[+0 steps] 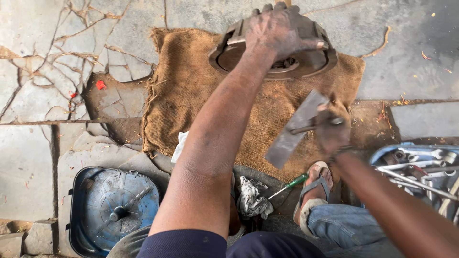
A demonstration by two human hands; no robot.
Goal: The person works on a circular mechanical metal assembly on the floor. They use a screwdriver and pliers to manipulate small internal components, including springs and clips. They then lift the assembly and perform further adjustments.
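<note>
Burlap sack (201, 95) lies under a round metal housing (315, 62), which the left hand (279, 28) clamps from above. The right hand (332, 129) is closed on a raised flat metal bar (294, 129) beside it. Housing looks assembled yet; work seems early.

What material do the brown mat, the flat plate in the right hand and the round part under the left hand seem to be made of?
Brown mat: likely jute sacking, coarse weave, frayed edges. Flat plate in the right hand: probably steel, dull grey, smooth. Round part under the left hand: seemingly cast metal, dark and grimy.
</note>
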